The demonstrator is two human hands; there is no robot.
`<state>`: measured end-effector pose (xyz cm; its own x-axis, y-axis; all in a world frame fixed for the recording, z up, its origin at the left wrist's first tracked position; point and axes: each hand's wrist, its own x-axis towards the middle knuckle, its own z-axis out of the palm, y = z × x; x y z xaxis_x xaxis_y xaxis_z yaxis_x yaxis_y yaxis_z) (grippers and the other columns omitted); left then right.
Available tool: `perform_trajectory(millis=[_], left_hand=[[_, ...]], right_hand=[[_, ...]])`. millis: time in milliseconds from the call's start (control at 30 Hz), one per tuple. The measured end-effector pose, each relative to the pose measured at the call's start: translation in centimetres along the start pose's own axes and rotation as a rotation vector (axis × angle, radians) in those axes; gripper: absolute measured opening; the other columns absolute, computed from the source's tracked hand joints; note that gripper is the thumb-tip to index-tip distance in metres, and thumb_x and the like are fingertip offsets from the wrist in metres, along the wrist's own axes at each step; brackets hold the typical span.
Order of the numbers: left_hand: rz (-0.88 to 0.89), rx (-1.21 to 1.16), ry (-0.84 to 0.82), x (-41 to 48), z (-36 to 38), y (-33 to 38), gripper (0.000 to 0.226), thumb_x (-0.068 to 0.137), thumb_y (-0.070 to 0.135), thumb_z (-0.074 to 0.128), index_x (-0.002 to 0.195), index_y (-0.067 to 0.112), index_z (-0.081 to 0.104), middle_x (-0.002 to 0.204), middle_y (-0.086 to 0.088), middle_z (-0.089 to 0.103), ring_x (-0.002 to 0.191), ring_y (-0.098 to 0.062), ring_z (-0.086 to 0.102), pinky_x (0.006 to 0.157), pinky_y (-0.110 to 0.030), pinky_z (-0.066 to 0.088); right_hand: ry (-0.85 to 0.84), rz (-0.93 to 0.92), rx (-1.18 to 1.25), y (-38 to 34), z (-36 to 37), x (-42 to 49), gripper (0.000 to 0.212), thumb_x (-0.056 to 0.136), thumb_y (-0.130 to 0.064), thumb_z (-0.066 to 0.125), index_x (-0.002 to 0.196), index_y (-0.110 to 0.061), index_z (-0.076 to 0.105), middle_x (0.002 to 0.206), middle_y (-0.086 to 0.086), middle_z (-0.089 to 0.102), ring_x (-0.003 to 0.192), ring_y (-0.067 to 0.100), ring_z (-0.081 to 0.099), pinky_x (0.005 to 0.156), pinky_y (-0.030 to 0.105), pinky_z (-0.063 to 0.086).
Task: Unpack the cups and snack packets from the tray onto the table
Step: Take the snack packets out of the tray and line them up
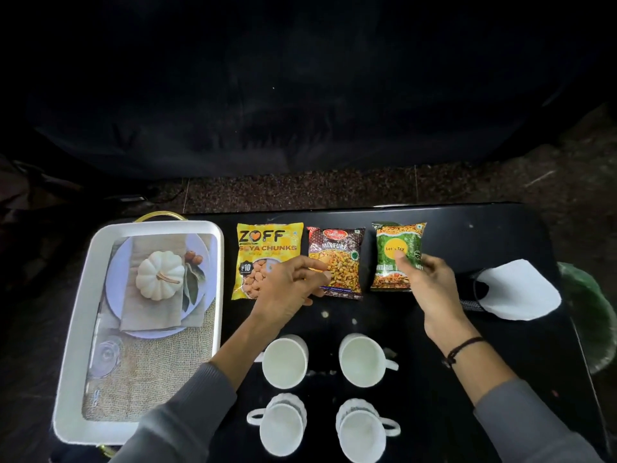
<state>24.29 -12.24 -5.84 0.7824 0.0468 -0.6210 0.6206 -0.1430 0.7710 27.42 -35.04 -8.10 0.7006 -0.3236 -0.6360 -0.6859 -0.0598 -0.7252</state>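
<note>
Pinching: right grip [430, 285] – thumb on front, fingers at right edge of green "Let's Try" foil packet [397, 242], far right on black surface [500, 235].
Left grip [287, 292]: fingers curled, tips at maroon "Mixture" packet [340, 259] left edge; pinch or touch, can't tell.
Far row, L–R: yellow soya-chunks packet [267, 245], maroon, green.
Cups: 4 white ceramic cups [284, 360], upright, near, 2x2.
Tray: white rectangular tray [160, 226], left of pkts.

A glossy black table [467, 235] stands in dim light. Beyond its far edge lies speckled brown floor [300, 192], then a large dark draped shape [300, 111]. At the table's right sits something round and green [594, 315].
</note>
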Motion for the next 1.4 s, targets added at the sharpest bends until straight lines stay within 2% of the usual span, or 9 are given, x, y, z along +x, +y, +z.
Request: perform_trajectory(millis=[133,233,300,400,600,733,933,1133,1400], left_hand=[[0.016,0.077,0.06,0.3,0.2,-0.6,0.01,0.091,0.025,0.075,0.1,0.023,0.074,0.089,-0.003,0.078,0.086,-0.018,0.075,0.076,-0.033,0.058],[0.083,0.2,0.13,0.2,0.4,-0.8,0.006,0.092,0.027,0.073,0.098,0.027,0.074,0.089,0.009,0.075,0.087,-0.003,0.069,0.073,-0.022,0.055],[0.138,0.29,0.176,0.1,0.5,-0.9,0.006,0.093,0.028,0.072,0.098,0.028,0.074,0.092,0.015,0.074,0.088,0.003,0.066,0.071,-0.014,0.05],[0.17,0.319,0.204,0.1,0.5,-0.8,0.006,0.093,0.026,0.071,0.098,0.026,0.074,0.094,0.017,0.073,0.089,0.005,0.064,0.068,-0.006,0.046],[0.175,0.33,0.203,-0.5,0.6,-1.0,0.008,0.093,0.023,0.071,0.101,0.021,0.075,0.095,0.014,0.073,0.092,-0.003,0.067,0.076,-0.015,0.051],[0.169,0.349,0.206,-1.7,0.5,-1.2,0.008,0.094,0.026,0.071,0.1,0.023,0.074,0.092,0.012,0.073,0.089,-0.005,0.067,0.078,-0.025,0.055],[0.181,0.403,0.241,-3.6,0.8,-0.9,0.011,0.095,0.033,0.069,0.1,0.024,0.073,0.076,0.008,0.07,0.062,-0.012,0.062,0.066,-0.041,0.057],[0.201,0.478,0.28,-5.6,1.9,-0.6,0.014,0.094,0.041,0.068,0.089,0.028,0.069,0.052,0.014,0.055,0.049,-0.001,0.054,0.05,-0.018,0.036],[0.246,0.502,0.277,-9.7,2.1,-0.3,0.033,0.094,0.042,0.064,0.069,0.021,0.056,0.049,0.006,0.049,0.051,-0.013,0.046,0.052,-0.026,0.033]], right_hand=[[-0.017,-0.06,-0.256,0.2,0.1,0.3,0.047,0.094,-0.048,0.07,0.125,-0.013,0.06,0.113,0.001,0.068,0.098,0.017,0.065,0.081,0.032,0.046],[0.07,-0.246,-0.474,0.2,0.0,-0.2,0.054,0.098,-0.039,0.068,0.136,-0.003,0.052,0.132,0.013,0.057,0.122,0.031,0.058,0.102,0.045,0.049],[0.109,-0.389,-0.567,0.2,0.1,-0.7,0.051,0.098,-0.029,0.069,0.135,0.001,0.051,0.134,0.019,0.053,0.125,0.034,0.052,0.108,0.048,0.045],[0.096,-0.465,-0.717,0.2,0.6,-1.0,0.043,0.099,-0.023,0.067,0.132,0.0,0.052,0.134,0.021,0.051,0.126,0.036,0.048,0.104,0.047,0.043],[0.161,-0.642,-0.864,0.3,0.9,-2.4,0.035,0.093,-0.017,0.073,0.12,-0.001,0.059,0.139,0.022,0.05,0.124,0.042,0.048,0.097,0.054,0.043],[0.096,-0.741,-0.904,0.9,0.7,-3.6,0.026,0.091,-0.013,0.072,0.113,-0.003,0.063,0.127,0.019,0.055,0.116,0.038,0.052,0.093,0.047,0.043],[-0.064,-0.802,-0.84,1.1,0.8,-5.7,0.01,0.098,-0.016,0.067,0.097,-0.008,0.062,0.1,0.009,0.06,0.096,0.027,0.057,0.082,0.043,0.051],[-0.149,-0.849,-0.861,0.9,1.0,-7.9,0.023,0.099,-0.027,0.068,0.087,-0.009,0.059,0.084,0.003,0.06,0.076,0.019,0.056,0.061,0.026,0.043],[-0.11,-0.82,-0.896,0.2,0.9,-12.6,0.034,0.098,-0.031,0.065,0.074,-0.012,0.051,0.074,0.003,0.06,0.066,0.024,0.055,0.053,0.032,0.037]])
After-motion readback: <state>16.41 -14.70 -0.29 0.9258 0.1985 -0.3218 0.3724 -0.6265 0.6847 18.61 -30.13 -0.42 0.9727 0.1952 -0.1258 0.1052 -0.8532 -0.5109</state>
